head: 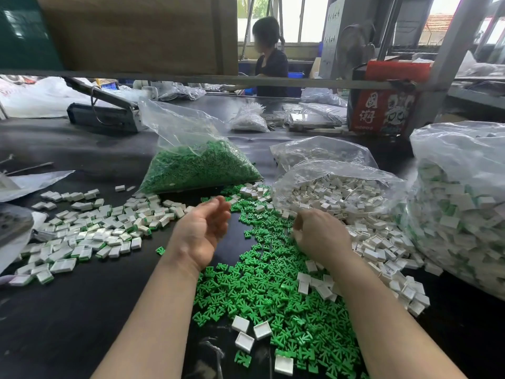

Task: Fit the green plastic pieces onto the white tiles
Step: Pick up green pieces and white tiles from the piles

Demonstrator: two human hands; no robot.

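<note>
Left hand (203, 231) held palm-up above the black table surface (82, 310), fingers loosely curled, nothing seen in it. Right hand (318, 235) palm-down, knuckles toward camera, fingers bent down into the parts beneath; cannot tell whether it holds a piece, fingertips are hidden. Directly under and between the two hands: loose heap of small green plastic branched pieces (273, 285), running from just beyond the fingers toward the camera along the inner side of the right forearm. Just right of the right hand: loose small white square plastic tiles (379, 247), spilling from an open clear plastic bag of white tiles (336, 187) lying just beyond that hand. A few single white tiles lie on the green heap near the right forearm. Left of the left hand, apart from it: spread of white tiles with green edges showing, fitted pieces (90, 231). One stray green piece lies between that spread and the left wrist. Beyond the left hand: clear plastic bag full of green pieces (202, 168). Far right of the right hand: large clear plastic bag of white-and-green tiles (459, 209). Across the table: red printed carton (382, 110) and a seated person in dark top (272, 67).
</note>
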